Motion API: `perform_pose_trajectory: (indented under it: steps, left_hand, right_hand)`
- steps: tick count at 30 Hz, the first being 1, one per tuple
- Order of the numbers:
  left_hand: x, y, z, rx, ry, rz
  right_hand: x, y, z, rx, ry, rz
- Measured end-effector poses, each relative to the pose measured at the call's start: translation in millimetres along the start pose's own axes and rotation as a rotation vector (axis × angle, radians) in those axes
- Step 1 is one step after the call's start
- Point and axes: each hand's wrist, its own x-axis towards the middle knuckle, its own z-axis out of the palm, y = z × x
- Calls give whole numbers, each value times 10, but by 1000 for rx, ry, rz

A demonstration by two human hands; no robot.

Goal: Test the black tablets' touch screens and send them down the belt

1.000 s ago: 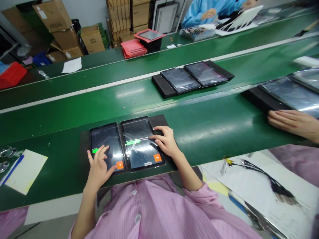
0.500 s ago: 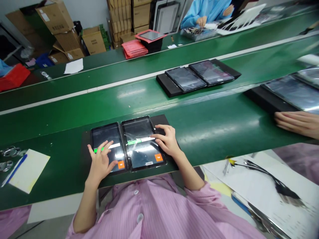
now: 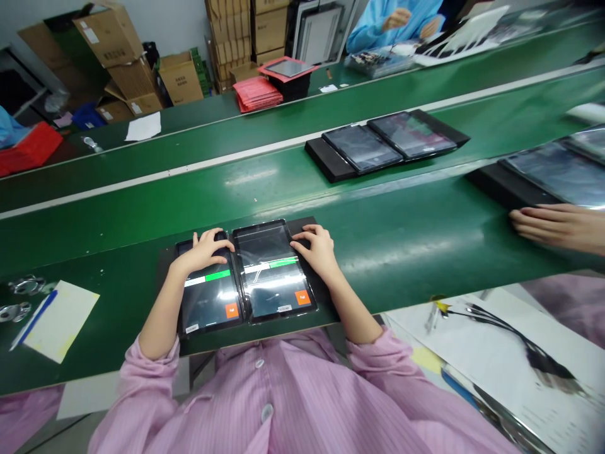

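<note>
Two tablets lie side by side on a black board in front of me. Each screen is lit, with a white and green bar across the middle and an orange square at the lower right. Over the upper part of the left tablet is my left hand, fingers spread, the fingertips by its right edge. My right hand rests at the upper right edge of the right tablet, thumb and fingers apart. Neither hand grips anything; whether the fingertips touch the glass I cannot tell.
More tablets lie on a black board on the green belt. At right a co-worker's hand is beside another black board with tablets. A pen lies on paper at left; cables lie on papers at lower right.
My left hand has moved up and right over the left tablet. My right hand has shifted slightly up to the tablet's edge. The green bar segments have switched from left to right.
</note>
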Motion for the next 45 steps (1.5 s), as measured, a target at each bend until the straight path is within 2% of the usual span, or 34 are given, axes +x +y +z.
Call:
perform_pose_trajectory:
  steps: [6,11,16,36,45]
  left_hand:
    - [53,36,-31,24,-22,-2]
    - [53,-8,6,29,19,18]
    - [49,-56,12,-12,84,40]
    - [92,-38,-31,53,130,98]
    - [98,-122,70,4,178,106]
  right_hand:
    - [1,11,-17,-2,13,17]
    - [34,38,-24,29,-2,-25]
    - [-15,45,10,-13,12,-3]
    - [19,21,-5,-72,-57,32]
    - [-17,-62,-7,-109,-73,49]
